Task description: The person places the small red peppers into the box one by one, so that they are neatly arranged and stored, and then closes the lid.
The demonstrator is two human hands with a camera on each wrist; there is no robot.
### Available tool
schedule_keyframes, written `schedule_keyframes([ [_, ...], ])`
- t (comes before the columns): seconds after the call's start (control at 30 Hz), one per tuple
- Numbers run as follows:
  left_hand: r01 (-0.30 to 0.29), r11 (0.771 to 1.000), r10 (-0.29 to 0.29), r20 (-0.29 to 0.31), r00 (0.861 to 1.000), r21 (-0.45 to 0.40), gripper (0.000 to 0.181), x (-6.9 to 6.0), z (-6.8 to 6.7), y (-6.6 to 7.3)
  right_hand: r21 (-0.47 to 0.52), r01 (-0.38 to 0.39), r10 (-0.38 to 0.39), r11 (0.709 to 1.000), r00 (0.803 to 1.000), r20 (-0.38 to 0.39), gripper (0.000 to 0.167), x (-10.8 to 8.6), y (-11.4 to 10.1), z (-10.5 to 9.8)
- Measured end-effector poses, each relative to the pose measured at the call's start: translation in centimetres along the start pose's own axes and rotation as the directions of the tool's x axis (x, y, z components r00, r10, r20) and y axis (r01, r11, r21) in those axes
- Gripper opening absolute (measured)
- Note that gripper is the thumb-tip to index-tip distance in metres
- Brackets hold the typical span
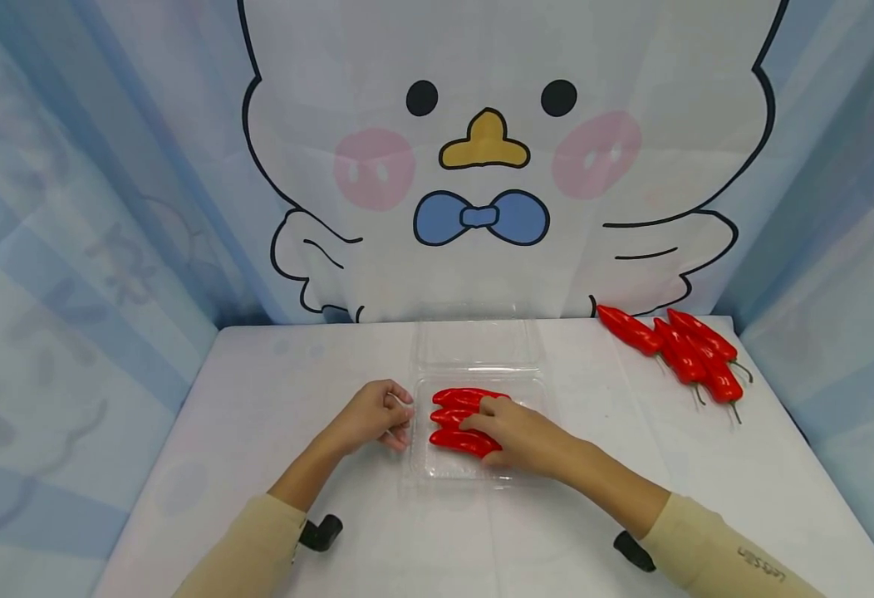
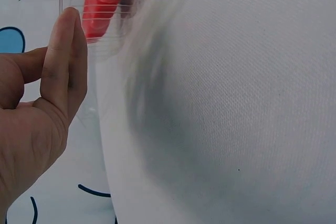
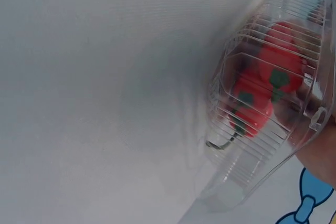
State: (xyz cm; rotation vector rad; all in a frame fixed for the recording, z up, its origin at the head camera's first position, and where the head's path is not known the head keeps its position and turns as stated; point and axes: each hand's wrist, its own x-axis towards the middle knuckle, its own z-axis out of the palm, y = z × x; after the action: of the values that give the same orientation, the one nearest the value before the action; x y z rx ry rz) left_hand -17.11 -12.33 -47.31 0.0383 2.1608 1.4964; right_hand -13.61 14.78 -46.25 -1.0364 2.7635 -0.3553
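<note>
A clear plastic clamshell box point(image 1: 422, 465) lies on the table with its lid point(image 1: 474, 345) folded back. Side by side inside it are red chili peppers point(image 1: 455, 442), their stem ends toward the right. My right hand point(image 1: 522, 436) reaches over the box's right side and grips peppers there, fingers and thumb around their right ends. Green caps and a stem show through the ribbed wall in the right wrist view, where the peppers point(image 3: 281, 61) partly hide the fingers. My left hand point(image 1: 377, 414) is at the box's left edge with relaxed fingers and holds no pepper.
More red chili peppers point(image 1: 680, 353) lie in a loose group at the table's back right corner. White cloth covers the table point(image 1: 257, 390). A printed curtain point(image 1: 482, 274) hangs directly behind the back edge, and blue curtains point(image 1: 841, 249) flank both sides.
</note>
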Motion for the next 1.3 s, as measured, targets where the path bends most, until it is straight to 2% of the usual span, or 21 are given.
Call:
schedule_keyframes([
  [0.17,0.001,1.000,-0.001,0.003,1.000,-0.003,0.020,0.1,0.0,-0.1,0.001,-0.005,0.005,1.000,1.000,-0.001,0.051,0.0,-0.1,0.3],
  [0.53,0.004,1.000,-0.004,0.002,1.000,0.002,0.019,0.0,-0.1,0.0,-0.023,0.014,-0.016,1.000,0.997,-0.070,0.050,-0.2,0.1,0.9],
  [1.0,-0.001,1.000,0.000,0.011,1.000,0.014,0.020,0.0,-0.2,0.0,-0.024,0.005,-0.007,1.000,0.996,-0.090,0.054,-0.1,0.1,1.6],
  [1.3,-0.009,1.000,0.009,0.017,1.000,0.008,0.020,0.3,-0.3,0.0,-0.054,0.023,-0.029,0.998,0.993,-0.111,0.053,-0.2,0.3,1.6],
])
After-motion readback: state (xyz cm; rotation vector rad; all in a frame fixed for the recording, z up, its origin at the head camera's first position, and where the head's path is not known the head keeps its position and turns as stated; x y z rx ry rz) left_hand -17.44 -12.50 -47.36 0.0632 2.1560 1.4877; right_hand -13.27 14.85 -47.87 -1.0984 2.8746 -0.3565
